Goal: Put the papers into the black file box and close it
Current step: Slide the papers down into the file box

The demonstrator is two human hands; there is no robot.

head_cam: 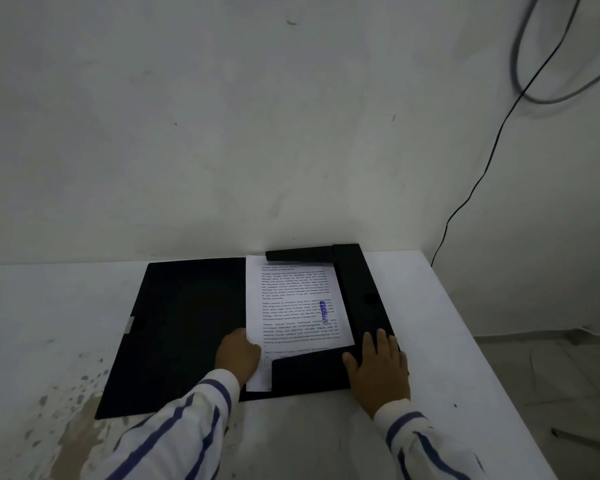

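Observation:
The black file box [174, 327] lies open and flat on the white table, its lid spread to the left. White printed papers [295, 306] with a blue "APPROVED" stamp rest in the right half, under the top and bottom flaps. My left hand [238, 355] grips the papers' lower left edge. My right hand [378, 367] lies flat, fingers spread, on the box's lower right flap [361, 289].
The white table [447, 323] meets the wall at the back and ends in an edge on the right. Its left front surface is stained and chipped [66, 410]. Black and grey cables [482, 174] hang down the wall at the right.

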